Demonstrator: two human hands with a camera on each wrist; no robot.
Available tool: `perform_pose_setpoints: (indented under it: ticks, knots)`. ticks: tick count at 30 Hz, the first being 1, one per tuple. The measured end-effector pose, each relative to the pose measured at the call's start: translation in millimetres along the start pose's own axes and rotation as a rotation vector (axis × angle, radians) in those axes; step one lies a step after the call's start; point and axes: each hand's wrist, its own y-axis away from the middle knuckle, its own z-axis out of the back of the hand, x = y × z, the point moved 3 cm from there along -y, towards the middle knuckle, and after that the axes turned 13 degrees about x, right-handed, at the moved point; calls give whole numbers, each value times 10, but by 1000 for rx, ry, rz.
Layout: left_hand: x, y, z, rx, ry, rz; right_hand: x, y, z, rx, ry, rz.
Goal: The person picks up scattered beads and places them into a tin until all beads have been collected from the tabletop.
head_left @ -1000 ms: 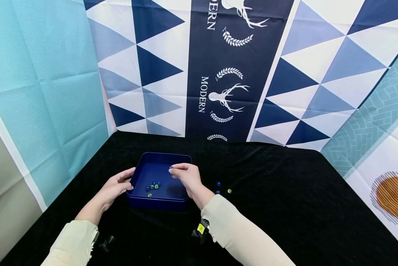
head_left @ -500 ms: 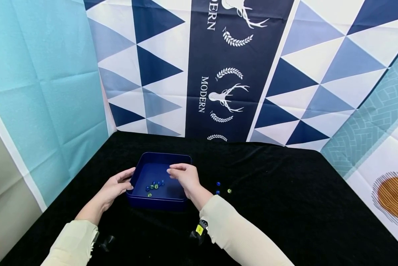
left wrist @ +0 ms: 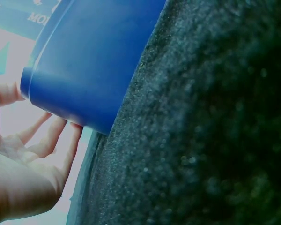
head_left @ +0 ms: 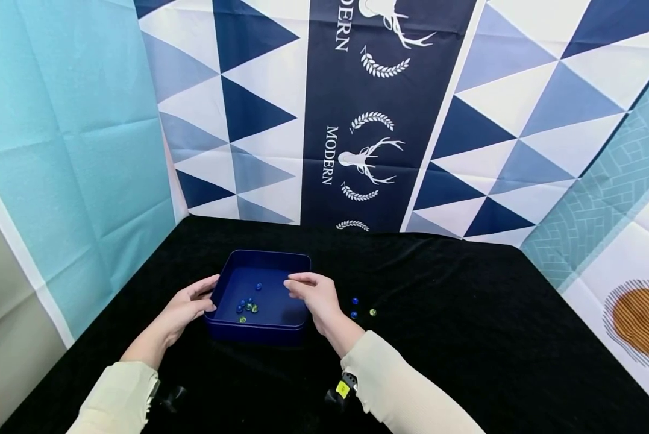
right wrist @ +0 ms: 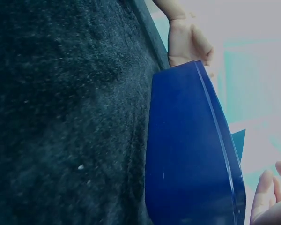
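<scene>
In the head view a blue rectangular box [head_left: 272, 316] stands on black cloth, its top uncovered. Several blue and yellow-green glass marbles [head_left: 255, 308] lie inside, mostly toward the front left. One blue marble [head_left: 258, 286] sits apart, farther back. My left hand [head_left: 185, 307] rests fingertips against the box's left outer wall; the left wrist view shows these fingers spread along the wall and rim. My right hand [head_left: 317, 298] hovers at the right rim, with a gap between thumb and fingers and nothing visible between them.
Right of the box, two blue marbles [head_left: 355, 301] and one yellow-green marble [head_left: 373, 312] lie on the black cloth [head_left: 438, 337]. Patterned fabric [head_left: 270, 120] hangs behind the table and light-blue fabric [head_left: 85, 150] along the left.
The right hand let go of a blue marble inside the box, and a blue marble now lies farther back there. That hand moved right toward the rim; the left hand stayed put.
</scene>
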Motion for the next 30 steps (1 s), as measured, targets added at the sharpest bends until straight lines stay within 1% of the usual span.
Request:
perform_pose_setpoints:
  ticks: [6,22,30]
  knots:
    - [-11,8,-9,-3,-7,5,-9,74,82,-14,-40,43]
    - [-12,9,-14,-2,-7,7,-65,266,301,-46,-38,43]
    - [-17,16,-10,-1,-11,6,-117,354,446,-93,-62,47]
